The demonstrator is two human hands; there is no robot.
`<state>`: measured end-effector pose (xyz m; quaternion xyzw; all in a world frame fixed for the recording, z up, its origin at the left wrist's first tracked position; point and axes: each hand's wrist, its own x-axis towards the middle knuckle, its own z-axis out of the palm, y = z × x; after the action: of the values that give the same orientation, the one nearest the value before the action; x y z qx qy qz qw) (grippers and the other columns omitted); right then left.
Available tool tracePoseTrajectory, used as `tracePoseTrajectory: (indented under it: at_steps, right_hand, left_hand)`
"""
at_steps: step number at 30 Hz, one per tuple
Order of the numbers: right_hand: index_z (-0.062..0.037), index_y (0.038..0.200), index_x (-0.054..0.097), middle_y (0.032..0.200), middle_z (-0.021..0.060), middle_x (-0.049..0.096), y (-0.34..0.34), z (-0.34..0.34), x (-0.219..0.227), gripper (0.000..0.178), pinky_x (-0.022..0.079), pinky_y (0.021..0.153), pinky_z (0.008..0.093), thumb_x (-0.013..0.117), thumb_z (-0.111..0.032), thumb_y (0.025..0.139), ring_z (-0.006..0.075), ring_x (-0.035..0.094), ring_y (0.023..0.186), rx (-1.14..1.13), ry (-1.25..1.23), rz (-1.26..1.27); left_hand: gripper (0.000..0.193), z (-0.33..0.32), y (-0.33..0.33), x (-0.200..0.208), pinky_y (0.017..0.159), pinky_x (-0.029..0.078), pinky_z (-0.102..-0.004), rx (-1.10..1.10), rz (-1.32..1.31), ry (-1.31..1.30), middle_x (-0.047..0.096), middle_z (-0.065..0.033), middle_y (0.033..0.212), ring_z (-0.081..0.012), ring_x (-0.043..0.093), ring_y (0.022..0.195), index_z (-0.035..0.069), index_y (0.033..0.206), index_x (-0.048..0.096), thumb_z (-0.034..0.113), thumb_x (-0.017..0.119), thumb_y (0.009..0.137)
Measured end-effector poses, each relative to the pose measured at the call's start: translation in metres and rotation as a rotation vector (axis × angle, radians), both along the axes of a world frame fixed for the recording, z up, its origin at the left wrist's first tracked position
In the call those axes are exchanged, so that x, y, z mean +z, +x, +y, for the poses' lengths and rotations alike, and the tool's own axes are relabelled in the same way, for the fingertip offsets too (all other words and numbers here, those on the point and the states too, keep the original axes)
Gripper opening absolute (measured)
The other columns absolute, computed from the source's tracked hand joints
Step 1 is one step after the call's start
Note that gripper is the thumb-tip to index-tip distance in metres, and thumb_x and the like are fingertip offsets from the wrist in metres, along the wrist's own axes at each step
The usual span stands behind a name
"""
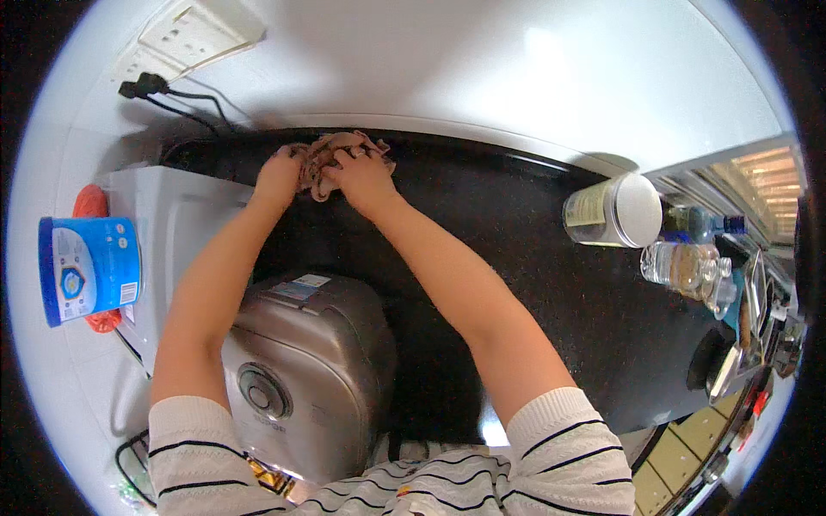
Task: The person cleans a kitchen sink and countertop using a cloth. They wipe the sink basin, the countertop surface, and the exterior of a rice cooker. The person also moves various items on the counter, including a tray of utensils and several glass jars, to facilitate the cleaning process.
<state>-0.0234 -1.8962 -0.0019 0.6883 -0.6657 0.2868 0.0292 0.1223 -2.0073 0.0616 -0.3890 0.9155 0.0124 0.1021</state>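
A crumpled pinkish-brown cloth [317, 179] with dark markings lies at the back of the black countertop [465, 224], close to the wall. Both of my arms stretch forward to it. My left hand [280, 178] grips the cloth's left side, its fingers partly hidden in the folds. On the right side my right hand [363, 179] has its fingers bent into the bunched fabric. Beneath my left forearm stands a silver-brown rice cooker [301, 378] with a round dial on its lid.
Left of my arms, a blue tub [90, 267] and a red bag [90, 202] rest on a white appliance [181, 198]. Black plugs [144, 86] hang near a wall socket [185, 39]. At right stand a white-lidded jar [613, 211], a clear bottle [680, 265] and a dark blue bottle [693, 225].
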Motion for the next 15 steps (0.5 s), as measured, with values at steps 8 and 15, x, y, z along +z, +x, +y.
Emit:
tracePoseTrajectory:
  at_steps: [8,15]
  right_hand:
    - [-0.0195,0.094,0.073,0.120,0.0127,0.059,-0.100,0.127,0.008,0.018,0.033,0.105,0.0564,0.061,-0.020,0.082,0.0329,0.055,0.115,-0.352,-0.013,-0.012]
    - [-0.0121,0.111,0.065,0.132,0.0182,0.048,-0.127,0.223,0.010,0.035,0.047,0.095,0.0479,0.065,-0.003,0.077,0.0422,0.046,0.120,-0.390,0.088,-0.016]
  left_hand:
    - [0.038,0.090,-0.114,-0.006,0.084,0.053,-0.0464,-0.416,0.074,0.065,0.058,-0.0225,0.113,-0.0385,0.060,0.100,0.008,0.116,0.065,0.022,0.068,0.081]
    - [0.026,0.164,-0.186,-0.009,0.087,0.052,-0.0464,-0.757,0.046,0.118,0.055,-0.0207,0.119,-0.0386,0.057,0.100,0.004,0.106,0.067,0.012,0.061,0.082]
